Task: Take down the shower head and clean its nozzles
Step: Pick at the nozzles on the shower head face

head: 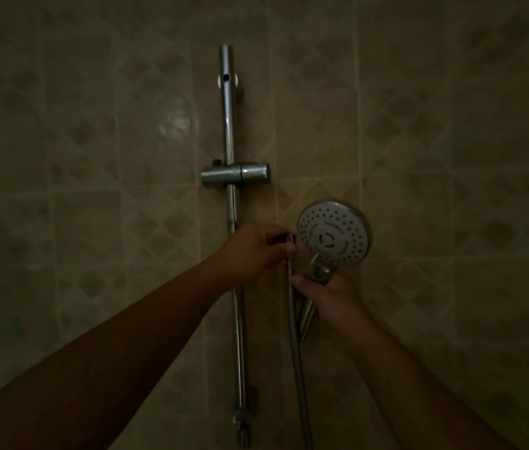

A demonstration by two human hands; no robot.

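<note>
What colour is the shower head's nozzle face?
White, dotted with dark nozzles, on the shower head; head view.

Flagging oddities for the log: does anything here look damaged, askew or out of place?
Nothing looks damaged. The round chrome shower head is off the chrome slider bracket, held by the right hand; the left hand pinches the metal hose end. Dim lighting hides finer detail.

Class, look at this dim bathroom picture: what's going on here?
A person has taken the shower head off its holder on the wall rail. The right hand grips the handle just below the head, whose nozzles face the camera. The left hand pinches the end of the metal hose beside it. No cleaning of the nozzles shows yet.
</note>
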